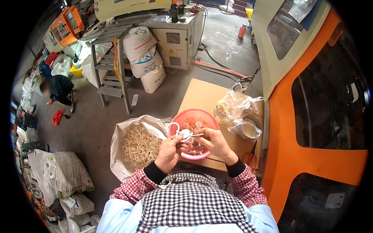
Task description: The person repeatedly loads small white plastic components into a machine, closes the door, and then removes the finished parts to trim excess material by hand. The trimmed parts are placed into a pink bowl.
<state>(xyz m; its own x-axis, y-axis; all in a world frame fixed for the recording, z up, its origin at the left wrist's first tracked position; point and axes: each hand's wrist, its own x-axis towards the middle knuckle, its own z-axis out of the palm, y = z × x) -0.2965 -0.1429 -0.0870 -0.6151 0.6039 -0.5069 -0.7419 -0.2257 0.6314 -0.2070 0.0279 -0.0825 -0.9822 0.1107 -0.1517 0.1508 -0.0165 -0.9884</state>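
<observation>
Both hands meet over the near left part of a pink basin [213, 120]. My left hand [169, 152] is closed on a white plastic hook [173, 125] with a round white disc at its base. My right hand [216, 143] pinches a thin white stick-like piece [199, 134] that juts from beside the disc; whether it is joined to the hook I cannot tell. Inside the basin lie translucent pinkish round and strip-shaped plastic parts [195, 123]. Left of the basin, an open white sack [116, 155] is full of cream-coloured plastic hooks [140, 146].
The basin rests on a cardboard-topped surface [198, 93], with clear plastic bags [237, 105], a tape roll [252, 120] and red-handled scissors [250, 159]. An orange machine [279, 143] stands close on the right. Far left, a person [61, 88] sits low beyond metal steps [110, 91] and stacked sacks [140, 44].
</observation>
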